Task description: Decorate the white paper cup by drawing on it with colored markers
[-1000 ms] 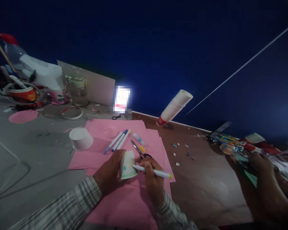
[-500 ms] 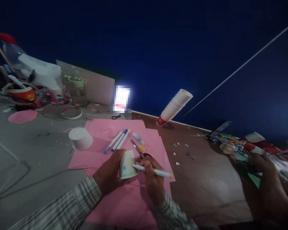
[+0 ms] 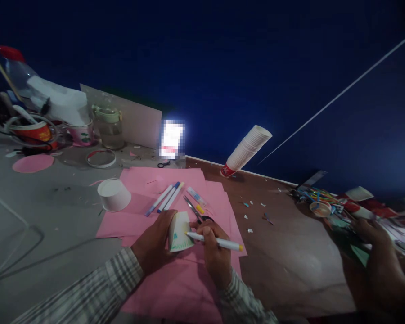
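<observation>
My left hand is closed around the side of a white paper cup that bears green strokes and a faint yellow mark. In my right hand is a white felt-tip marker with a yellow end, its tip at the cup's wall. Just beyond the hands lie scissors, partly hidden by my right hand, beside a yellow marker cap and a clear glue tube. Several markers rest on the pink paper sheets. Left of them a second white cup stands upside down.
A tall stack of paper cups leans at the back. Far left are a water jar, a tape roll and a red tub. Another person's hand is at the right, near craft scraps. A glowing screen stands behind.
Almost nothing differs. The whole view has shifted very slightly, while my hands, the cup and the marker keep the same places.
</observation>
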Motion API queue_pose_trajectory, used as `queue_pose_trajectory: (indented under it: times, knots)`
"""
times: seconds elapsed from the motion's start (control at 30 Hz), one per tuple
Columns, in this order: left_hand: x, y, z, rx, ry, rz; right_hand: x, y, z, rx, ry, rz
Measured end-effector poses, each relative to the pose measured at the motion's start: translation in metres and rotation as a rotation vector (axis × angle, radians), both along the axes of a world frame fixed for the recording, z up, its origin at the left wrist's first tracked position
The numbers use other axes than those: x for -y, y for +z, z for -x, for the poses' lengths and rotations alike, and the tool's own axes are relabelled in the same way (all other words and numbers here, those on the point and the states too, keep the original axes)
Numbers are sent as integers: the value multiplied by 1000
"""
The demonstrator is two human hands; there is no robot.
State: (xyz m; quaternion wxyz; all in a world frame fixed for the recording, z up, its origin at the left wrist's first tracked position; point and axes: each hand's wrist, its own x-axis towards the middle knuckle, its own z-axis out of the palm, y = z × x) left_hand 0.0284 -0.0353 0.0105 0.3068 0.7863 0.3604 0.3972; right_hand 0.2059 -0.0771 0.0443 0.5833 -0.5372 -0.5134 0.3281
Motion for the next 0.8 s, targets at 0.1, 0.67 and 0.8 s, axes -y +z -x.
queue_pose_trajectory:
  times: [0.1,0.67,0.8]
  knots:
    - [0,-1,0,4,2,-15,1,-1,0,7,10,-7]
    - [0,-4,1,-11,-12,-21,4,6,5,145,49,-115]
    - [0,-5,1,-14,-9,-34,4,8,4,169,61,-115]
